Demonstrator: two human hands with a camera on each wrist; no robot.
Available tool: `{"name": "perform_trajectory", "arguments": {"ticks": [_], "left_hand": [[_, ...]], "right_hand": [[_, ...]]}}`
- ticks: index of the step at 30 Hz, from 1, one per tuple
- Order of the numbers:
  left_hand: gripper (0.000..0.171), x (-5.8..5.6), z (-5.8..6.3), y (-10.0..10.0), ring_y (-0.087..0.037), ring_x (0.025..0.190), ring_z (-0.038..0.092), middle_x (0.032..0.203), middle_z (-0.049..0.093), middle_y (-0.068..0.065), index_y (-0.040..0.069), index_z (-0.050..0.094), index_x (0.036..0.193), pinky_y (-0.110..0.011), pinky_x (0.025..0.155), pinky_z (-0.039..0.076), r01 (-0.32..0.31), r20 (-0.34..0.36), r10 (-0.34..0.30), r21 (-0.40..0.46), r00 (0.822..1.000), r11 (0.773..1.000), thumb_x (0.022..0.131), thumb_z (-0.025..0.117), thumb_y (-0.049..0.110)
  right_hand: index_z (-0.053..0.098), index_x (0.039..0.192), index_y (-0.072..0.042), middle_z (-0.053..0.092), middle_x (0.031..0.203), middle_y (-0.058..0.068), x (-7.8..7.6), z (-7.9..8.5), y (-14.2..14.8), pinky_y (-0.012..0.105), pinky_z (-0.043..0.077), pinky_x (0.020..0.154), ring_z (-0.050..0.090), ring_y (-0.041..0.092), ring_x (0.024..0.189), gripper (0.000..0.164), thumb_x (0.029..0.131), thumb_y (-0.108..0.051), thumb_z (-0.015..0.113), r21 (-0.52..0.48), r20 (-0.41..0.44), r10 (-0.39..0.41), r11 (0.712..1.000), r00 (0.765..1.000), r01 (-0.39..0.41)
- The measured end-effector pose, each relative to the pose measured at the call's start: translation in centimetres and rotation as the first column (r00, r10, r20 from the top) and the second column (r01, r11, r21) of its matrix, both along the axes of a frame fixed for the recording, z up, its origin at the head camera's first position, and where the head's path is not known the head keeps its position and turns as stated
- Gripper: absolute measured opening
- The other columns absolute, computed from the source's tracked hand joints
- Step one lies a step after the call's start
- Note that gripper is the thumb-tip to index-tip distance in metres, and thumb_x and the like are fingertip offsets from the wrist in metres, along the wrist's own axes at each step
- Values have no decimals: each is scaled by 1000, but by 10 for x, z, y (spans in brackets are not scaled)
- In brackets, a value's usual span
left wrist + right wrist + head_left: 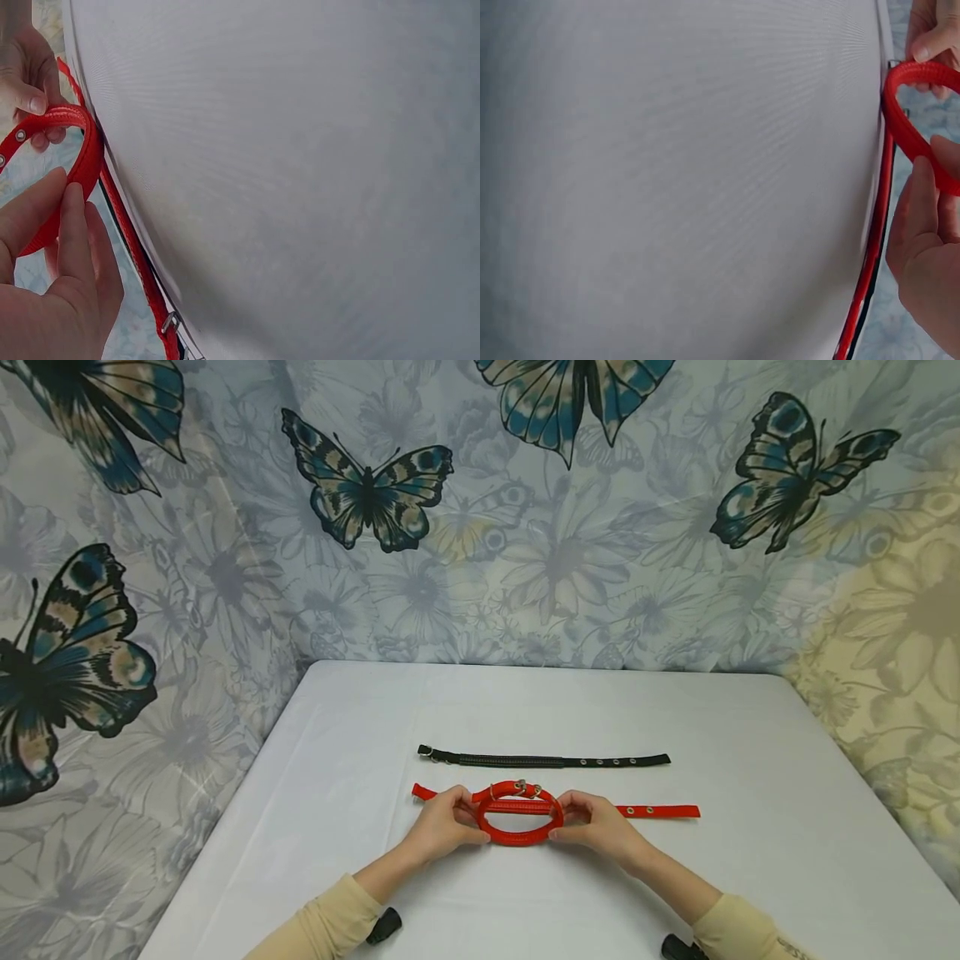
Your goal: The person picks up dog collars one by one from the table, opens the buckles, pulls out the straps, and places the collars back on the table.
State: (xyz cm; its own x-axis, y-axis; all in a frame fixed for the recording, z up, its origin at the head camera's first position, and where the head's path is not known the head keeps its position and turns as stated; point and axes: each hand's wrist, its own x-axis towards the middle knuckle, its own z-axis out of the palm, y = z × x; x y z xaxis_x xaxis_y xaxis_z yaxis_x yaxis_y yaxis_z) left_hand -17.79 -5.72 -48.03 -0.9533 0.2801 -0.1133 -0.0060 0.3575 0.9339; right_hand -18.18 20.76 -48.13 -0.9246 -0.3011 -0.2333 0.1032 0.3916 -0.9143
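Note:
A red pet collar (520, 839), bent into a closed oval with its metal buckle (522, 787) at the top, is held up between both hands. My left hand (447, 822) pinches its left side between thumb and fingers. On the opposite side my right hand (596, 824) pinches the loop in the same way. Metal eyelets show on the loop's strap (20, 136) in the left wrist view. Behind the hands a second red collar (660, 812) lies stretched out flat, partly hidden by the hands and the loop.
Farther back a black collar (510, 761) with eyelets lies straight across the white table (360, 710). A cloth printed with butterflies (367, 497) hangs behind and beside the table. Dark objects (385, 926) sit at both wrists.

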Motion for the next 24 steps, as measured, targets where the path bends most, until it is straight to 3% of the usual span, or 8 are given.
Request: {"name": "perform_trajectory", "arguments": {"ticks": [7,16,24], "left_hand": [[34,1,0,-1,-13,77,62,81,67,0,8,54,88,-27,65,49,11,-6,-11,0,1000,1000,66,81,6],[32,1,4,-5,-16,87,63,91,66,0,9,58,93,-28,74,47,-8,-34,8,7,999,1000,69,80,9],[27,11,35,-4,-26,87,64,91,66,-12,1,58,92,-24,67,49,12,-14,-11,54,1000,998,71,75,-1]], "right_hand": [[59,105,-3,65,93,6,-1,-4,2,32,46,74,57,20,87,34,77,-15,74,0,25,22,1000,999,-22],[61,102,-7,65,92,4,0,-1,2,32,46,76,57,20,88,35,74,-23,77,15,17,33,999,999,-33],[62,100,-8,65,90,3,1,-2,4,35,44,77,56,22,90,33,75,-24,76,29,-36,60,998,998,-59]]}}
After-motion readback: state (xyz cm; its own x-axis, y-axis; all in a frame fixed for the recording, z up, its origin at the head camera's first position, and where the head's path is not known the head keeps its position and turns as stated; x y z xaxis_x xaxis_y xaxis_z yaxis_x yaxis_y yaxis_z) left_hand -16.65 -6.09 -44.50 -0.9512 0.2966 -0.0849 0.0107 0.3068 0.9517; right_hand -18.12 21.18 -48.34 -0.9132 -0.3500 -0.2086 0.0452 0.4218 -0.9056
